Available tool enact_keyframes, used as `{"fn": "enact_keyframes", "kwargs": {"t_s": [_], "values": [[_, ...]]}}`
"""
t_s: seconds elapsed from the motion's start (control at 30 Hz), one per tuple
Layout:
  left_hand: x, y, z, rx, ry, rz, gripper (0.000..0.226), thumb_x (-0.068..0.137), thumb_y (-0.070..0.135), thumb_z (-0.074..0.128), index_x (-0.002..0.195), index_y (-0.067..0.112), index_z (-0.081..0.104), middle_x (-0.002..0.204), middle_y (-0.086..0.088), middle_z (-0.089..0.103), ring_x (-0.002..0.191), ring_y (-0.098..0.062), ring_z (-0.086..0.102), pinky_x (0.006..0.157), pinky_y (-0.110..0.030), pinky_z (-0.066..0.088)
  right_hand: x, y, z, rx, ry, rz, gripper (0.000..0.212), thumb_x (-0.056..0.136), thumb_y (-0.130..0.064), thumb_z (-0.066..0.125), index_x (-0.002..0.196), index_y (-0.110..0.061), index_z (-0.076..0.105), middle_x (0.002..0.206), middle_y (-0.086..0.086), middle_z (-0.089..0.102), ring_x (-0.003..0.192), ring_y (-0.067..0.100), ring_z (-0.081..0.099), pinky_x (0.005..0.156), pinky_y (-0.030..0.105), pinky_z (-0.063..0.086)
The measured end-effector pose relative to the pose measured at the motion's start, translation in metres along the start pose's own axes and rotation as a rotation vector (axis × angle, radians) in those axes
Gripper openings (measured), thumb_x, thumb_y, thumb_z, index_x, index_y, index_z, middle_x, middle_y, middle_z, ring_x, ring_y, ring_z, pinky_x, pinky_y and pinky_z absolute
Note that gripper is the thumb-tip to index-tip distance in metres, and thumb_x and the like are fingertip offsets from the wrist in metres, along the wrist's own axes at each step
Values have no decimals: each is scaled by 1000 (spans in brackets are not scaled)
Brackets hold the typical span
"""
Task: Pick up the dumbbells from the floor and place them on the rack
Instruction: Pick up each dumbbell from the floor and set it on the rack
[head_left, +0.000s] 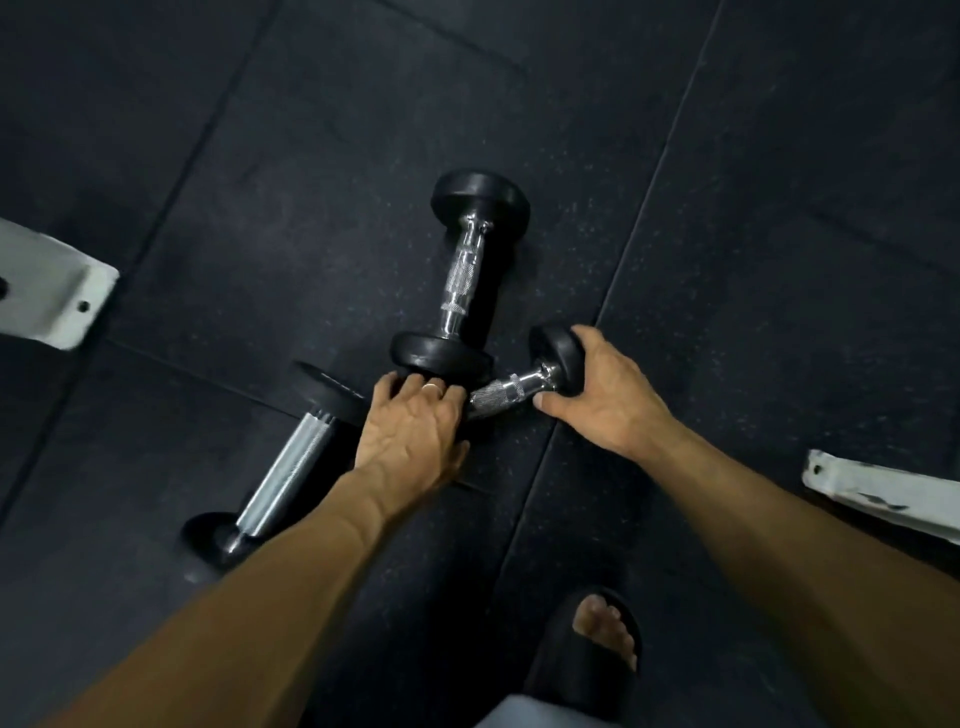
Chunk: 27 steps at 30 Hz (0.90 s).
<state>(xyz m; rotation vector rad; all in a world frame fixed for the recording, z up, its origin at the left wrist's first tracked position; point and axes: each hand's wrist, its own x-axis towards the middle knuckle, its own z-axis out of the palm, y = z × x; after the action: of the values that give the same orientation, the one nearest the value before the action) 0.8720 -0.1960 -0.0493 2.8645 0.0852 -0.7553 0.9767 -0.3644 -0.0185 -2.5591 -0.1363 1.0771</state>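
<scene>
Small dumbbell (524, 387) lies on the floor mat (727, 260), right hand (605, 395) curled round its end, left hand (410, 431) probably on the other. Looks light, rigid; the knurled handle's the better grab, rubber ends could slip.

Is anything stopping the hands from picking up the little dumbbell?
Nothing blocks them. The right hand already grips the small dumbbell by one head; the left hand covers its other end, close against the upper dumbbell. No rack shows.
</scene>
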Motion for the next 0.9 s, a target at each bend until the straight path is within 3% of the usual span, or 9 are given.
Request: {"fn": "enact_keyframes", "kwargs": {"t_s": [0.17,0.3,0.43,0.57,0.73,0.9], "values": [[9,5,7,-10,64,-69,25,90,38,56,113,29,53,107,6,66,109,-18,56,105,-36,27,10,10,14,95,91,-6,69,85,-23,74,140,-32,33,103,-3,63,96,18,62,90,37,52],[11,5,6,-56,85,-104,21,88,20,50,105,28,58,97,3,67,100,-20,60,99,-35,30,6,8,12,114,111,-13,62,87,-16,71,137,-31,38,99,-6,63,94,17,63,88,35,52],[4,12,2,-144,70,-109,23,79,26,59,102,28,59,94,4,65,97,-19,60,88,-34,29,-6,1,-5,50,113,-56,60,84,-14,72,135,-31,44,100,-7,65,96,19,64,92,37,51],[-19,31,-9,-269,110,-116,24,80,30,56,103,26,61,98,5,64,98,-17,59,84,-34,27,-31,-11,-40,-41,103,-134,51,81,-13,70,125,-30,51,100,-3,67,94,23,65,92,43,50],[-53,45,-66,-392,122,-104,29,85,30,57,113,28,61,106,5,65,103,-17,59,84,-29,24,-83,-34,-92,-101,101,-146,53,80,-15,69,126,-31,49,101,-1,68,95,25,64,92,44,49],[-96,56,-152,-432,178,-44,33,83,29,58,115,28,60,106,5,66,102,-18,60,90,-30,30,-149,-69,-158,-150,157,-177,58,80,-15,69,131,-31,46,99,-2,67,93,25,63,88,35,46]]}}
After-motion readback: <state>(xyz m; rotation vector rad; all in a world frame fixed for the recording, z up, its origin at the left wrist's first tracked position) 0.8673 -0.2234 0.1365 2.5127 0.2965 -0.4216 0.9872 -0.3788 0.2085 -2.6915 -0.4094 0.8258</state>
